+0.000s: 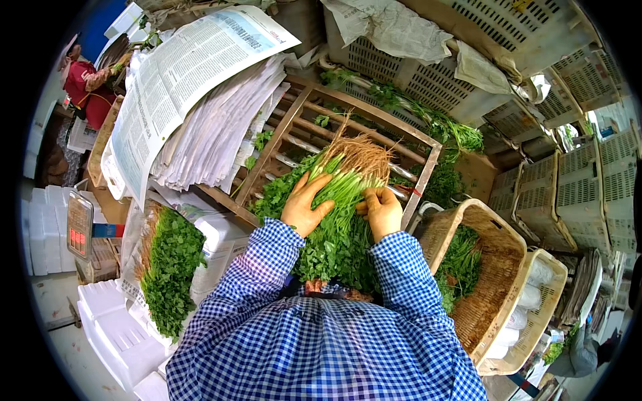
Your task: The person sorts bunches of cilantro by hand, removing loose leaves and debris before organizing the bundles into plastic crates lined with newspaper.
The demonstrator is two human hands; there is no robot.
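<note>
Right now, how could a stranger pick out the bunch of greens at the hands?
Find the slatted frame mid-picture. Over its lower part lies the bunch of greens, left hand and right hand on it. Its brown roots point up the picture; those of the leafy pile at left point left.

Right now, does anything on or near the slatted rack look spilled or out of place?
Yes, slightly: loose leafy sprigs lie on the slatted rack, apart from the main bunch, like dropped bits. Beyond the rack, crumpled paper hangs askew over the stacked crates.
</note>
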